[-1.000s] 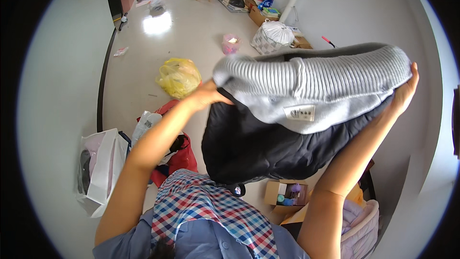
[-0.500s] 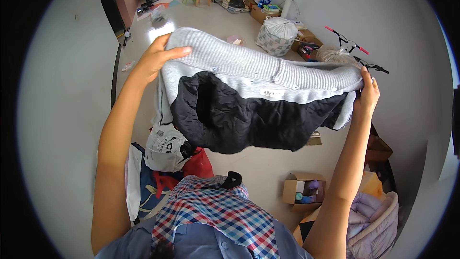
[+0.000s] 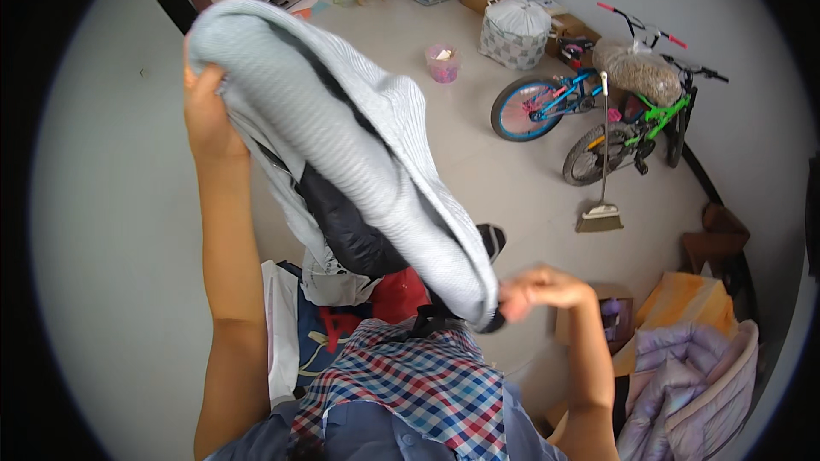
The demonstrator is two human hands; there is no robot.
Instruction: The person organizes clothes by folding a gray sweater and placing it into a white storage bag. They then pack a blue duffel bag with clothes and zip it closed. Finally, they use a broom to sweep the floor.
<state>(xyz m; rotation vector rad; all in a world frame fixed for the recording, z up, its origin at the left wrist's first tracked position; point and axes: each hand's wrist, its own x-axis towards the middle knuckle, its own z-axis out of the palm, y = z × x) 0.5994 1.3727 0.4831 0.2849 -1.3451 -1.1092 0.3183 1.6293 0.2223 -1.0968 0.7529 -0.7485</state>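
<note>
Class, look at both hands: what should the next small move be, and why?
Perhaps the right hand should grip the gray garment firmly by its lower end and raise it. The left hand holds the upper end, so the garment slants down to the right; the right hand is blurred beside the lower end, its grip unclear.

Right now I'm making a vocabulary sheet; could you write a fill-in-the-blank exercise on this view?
The hand gripping the upper end of the grey garment is the person's ____ one.
The rightmost bicycle has a ____ frame.
The long-handled tool near it is a ____.

Missing words: left; green; broom.
</note>
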